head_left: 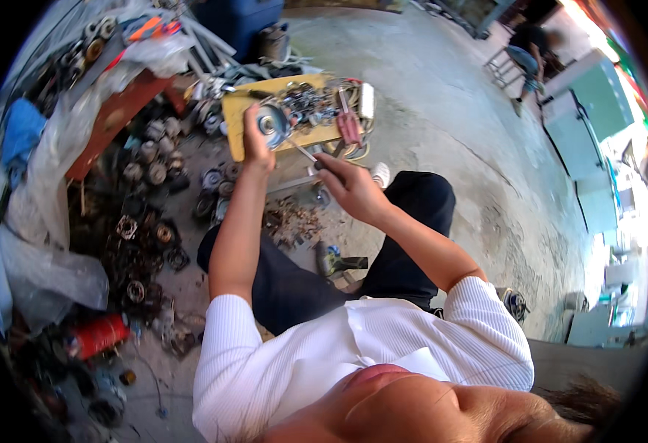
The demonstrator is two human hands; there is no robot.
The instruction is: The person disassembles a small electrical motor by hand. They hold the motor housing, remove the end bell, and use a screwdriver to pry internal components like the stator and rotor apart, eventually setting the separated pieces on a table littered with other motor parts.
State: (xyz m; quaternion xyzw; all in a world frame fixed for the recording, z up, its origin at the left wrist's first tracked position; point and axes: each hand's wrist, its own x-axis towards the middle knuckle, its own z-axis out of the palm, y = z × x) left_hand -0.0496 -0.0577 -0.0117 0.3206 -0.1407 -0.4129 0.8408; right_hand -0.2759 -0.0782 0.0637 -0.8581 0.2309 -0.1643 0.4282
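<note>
My left hand [257, 144] grips a round, shiny metal part [271, 124] by its edge, with its dished face and central hub showing. It looks like the end cover of a small motor, but I cannot tell for sure. A screwdriver [303, 152] is in my right hand [353, 188], its shaft slanting up and left to the lower rim of the metal part. Whether the tip touches the rim is too small to tell. Both hands are over the near edge of a yellow work board [237, 122] strewn with small metal pieces [305, 102].
Red-handled pliers [349, 129] and a white cylinder [367, 100] lie at the board's right. A cordless drill [336, 261] rests between my legs. Piled motor parts [154, 166], plastic sheeting [43, 221] and a red cylinder [99, 336] cover the left floor. Far right, another person [527, 55] sits.
</note>
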